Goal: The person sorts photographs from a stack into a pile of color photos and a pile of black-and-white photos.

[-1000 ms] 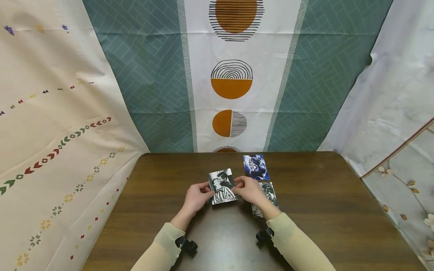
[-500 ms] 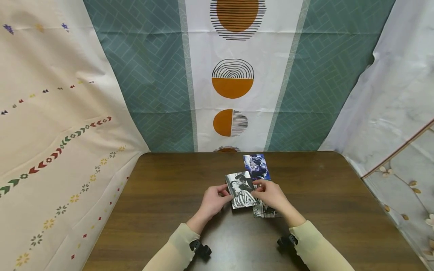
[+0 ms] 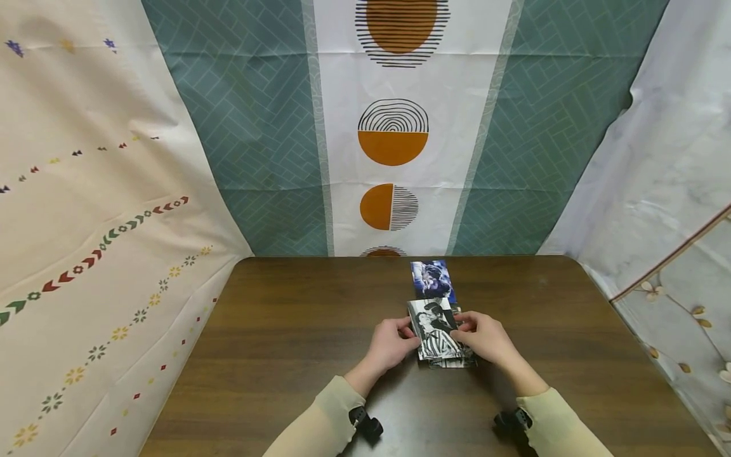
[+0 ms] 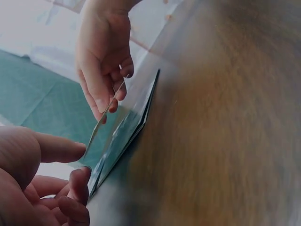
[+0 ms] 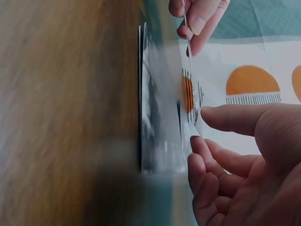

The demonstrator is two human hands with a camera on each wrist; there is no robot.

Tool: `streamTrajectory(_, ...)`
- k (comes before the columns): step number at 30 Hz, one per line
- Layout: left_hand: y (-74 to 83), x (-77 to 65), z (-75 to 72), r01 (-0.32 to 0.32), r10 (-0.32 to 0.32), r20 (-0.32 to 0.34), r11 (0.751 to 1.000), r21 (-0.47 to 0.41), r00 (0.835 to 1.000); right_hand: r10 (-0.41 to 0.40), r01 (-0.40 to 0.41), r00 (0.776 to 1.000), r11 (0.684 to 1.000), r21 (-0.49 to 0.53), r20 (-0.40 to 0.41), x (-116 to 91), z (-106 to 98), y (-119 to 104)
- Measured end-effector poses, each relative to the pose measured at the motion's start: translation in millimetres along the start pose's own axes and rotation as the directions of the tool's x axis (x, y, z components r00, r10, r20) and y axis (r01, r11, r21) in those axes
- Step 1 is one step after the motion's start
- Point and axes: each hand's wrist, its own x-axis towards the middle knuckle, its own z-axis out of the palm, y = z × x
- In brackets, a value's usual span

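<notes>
A black-and-white photo card (image 3: pixel 436 331) of two people is held by its two side edges. My left hand (image 3: pixel 390 346) pinches the left edge between thumb and fingers, while my right hand (image 3: pixel 485 337) pinches the right edge. In the left wrist view the held card, seen edge-on, is apart from the glossy cards (image 4: pixel 128 132) under it. That lower black-and-white photo (image 3: pixel 455 363) is mostly covered in the head view, with only its bottom strip and a bit of the top right showing. Just behind lies a blue-toned photo card (image 3: pixel 432 279), partly overlapped.
The cards are on a dark brown wooden table (image 3: pixel 297 317) with a light reflection near its front. A patterned green and white cloth (image 3: pixel 394 82) hangs behind the far edge. Pale cloths hang on both sides. Each wrist carries a small black camera (image 3: pixel 367 425).
Both hands have carried the black-and-white photo card rightward and slightly toward the front, from beside the other black-and-white photo to over it. The blue photo card has stayed put.
</notes>
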Motion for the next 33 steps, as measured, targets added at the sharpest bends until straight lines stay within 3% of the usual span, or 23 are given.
streamTrajectory(9, 3.1, 2.7, 18.3, -0.035, 0.029, 0.059, 0.993, 0.113, 0.998, 0.03, -0.031, 0.999, 0.999, -0.039, -0.017, -8, -4, 15)
streamTrajectory(16, 5.2, 2.6, 18.0, -0.026, 0.01, 0.089, 0.985, 0.173, 0.996, 0.036, -0.036, 0.999, 0.998, -0.06, -0.004, -9, -1, 20)
streamTrajectory(26, 10.9, 1.4, 15.4, -0.029, 0.007, 0.116, 0.982, 0.189, 0.993, 0.019, -0.019, 1.0, 0.998, -0.067, 0.009, -9, -5, 21)
streamTrajectory(30, 6.7, 3.3, 1.4, -0.071, 0.052, 0.125, 0.987, 0.148, 0.991, -0.026, 0.025, 1.0, 0.995, -0.097, -0.004, -7, -13, 25)
streamTrajectory(33, -1.9, 7.4, -29.5, -0.128, 0.112, 0.11, 0.98, 0.155, 0.988, -0.104, 0.096, 0.994, 0.98, -0.173, -0.036, -3, -23, 31)
